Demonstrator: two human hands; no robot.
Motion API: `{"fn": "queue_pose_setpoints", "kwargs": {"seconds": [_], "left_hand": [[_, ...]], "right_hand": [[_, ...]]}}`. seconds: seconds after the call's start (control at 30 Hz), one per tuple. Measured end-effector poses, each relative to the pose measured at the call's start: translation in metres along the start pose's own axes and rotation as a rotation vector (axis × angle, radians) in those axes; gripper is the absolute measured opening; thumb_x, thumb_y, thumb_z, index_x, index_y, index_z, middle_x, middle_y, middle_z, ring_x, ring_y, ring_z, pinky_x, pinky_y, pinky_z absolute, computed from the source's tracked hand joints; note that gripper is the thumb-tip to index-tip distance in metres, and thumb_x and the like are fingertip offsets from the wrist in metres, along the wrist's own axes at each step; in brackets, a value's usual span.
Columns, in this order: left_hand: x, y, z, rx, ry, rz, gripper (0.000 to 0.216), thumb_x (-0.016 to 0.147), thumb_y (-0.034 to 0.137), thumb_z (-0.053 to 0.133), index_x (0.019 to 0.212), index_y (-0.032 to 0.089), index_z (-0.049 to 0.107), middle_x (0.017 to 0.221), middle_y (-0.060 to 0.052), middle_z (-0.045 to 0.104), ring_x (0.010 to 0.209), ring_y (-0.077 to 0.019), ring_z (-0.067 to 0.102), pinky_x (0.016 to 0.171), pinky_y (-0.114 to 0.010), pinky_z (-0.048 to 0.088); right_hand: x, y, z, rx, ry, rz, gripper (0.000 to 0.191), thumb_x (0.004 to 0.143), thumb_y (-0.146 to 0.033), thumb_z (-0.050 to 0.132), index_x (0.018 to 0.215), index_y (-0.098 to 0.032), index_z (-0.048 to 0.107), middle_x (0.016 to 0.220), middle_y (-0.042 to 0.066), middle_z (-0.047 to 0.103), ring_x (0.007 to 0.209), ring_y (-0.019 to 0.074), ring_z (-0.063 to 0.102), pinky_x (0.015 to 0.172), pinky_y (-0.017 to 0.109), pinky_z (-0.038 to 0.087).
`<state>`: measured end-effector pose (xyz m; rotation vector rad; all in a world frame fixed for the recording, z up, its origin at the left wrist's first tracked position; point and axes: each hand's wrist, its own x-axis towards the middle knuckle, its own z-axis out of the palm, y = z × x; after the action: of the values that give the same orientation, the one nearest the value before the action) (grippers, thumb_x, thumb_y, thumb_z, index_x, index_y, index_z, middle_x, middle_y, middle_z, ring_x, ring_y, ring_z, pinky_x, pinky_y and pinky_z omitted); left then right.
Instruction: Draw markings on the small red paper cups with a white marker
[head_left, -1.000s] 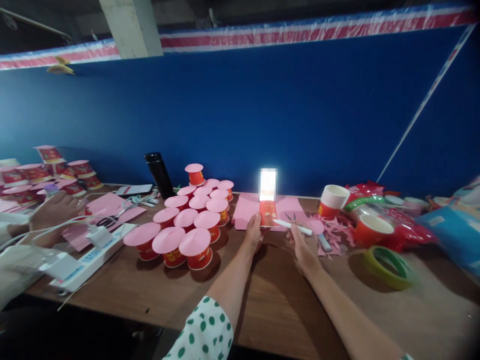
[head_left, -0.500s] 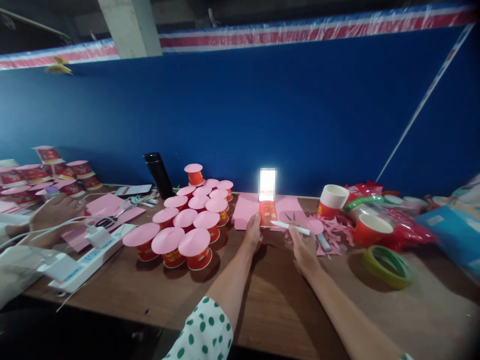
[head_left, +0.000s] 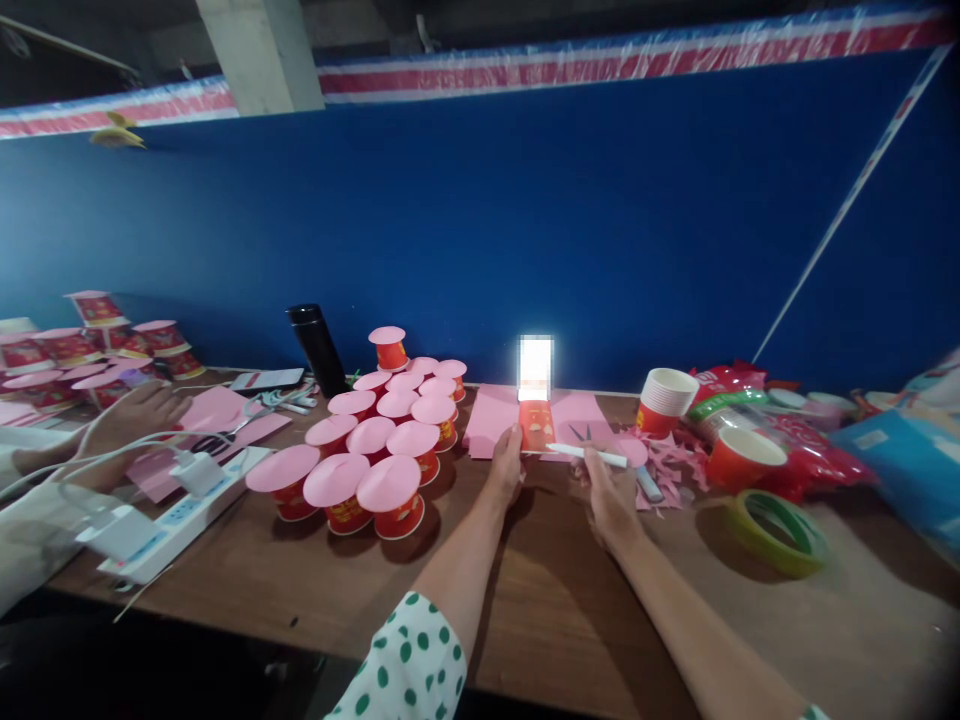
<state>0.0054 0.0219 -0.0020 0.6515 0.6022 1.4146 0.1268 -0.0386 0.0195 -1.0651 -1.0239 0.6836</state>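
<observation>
**At the pink sheets (head_left: pixel 487 425), a red cup (head_left: pixel 537 430) and a white stick (head_left: pixel 596 457) in hand**

My left hand (head_left: pixel 508 465) has its fingers closed on the side of the red cup, which sits before a bright, blurred-out panel (head_left: pixel 535 368). My right hand (head_left: pixel 609 495) pinches the white stick, tip towards the red cup; whether they touch I cannot tell. Pink scraps (head_left: pixel 679 460) lie right of that hand.

Craft workspace, paper scraps (head_left: pixel 677 463), tape (head_left: pixel 784 560), scissors (head_left: pixel 214 444)
</observation>
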Motion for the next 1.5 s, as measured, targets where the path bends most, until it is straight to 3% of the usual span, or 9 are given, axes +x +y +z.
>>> {"fn": "queue_pose_setpoints", "kwargs": {"seconds": [1.5], "left_hand": [[-0.003,0.002,0.004,0.049,-0.020,0.040,0.043,0.064,0.049,0.072,0.088,0.016,0.063,0.083,-0.005,0.069,0.073,-0.0156,0.065,0.067,-0.026,0.050]], "right_hand": [[0.001,0.009,-0.001,-0.034,-0.066,0.000,0.038,0.076,-0.051,0.061,0.086,-0.014,0.063,0.060,0.002,0.061,0.048,0.0100,0.049,0.040,0.019,0.037]]}}
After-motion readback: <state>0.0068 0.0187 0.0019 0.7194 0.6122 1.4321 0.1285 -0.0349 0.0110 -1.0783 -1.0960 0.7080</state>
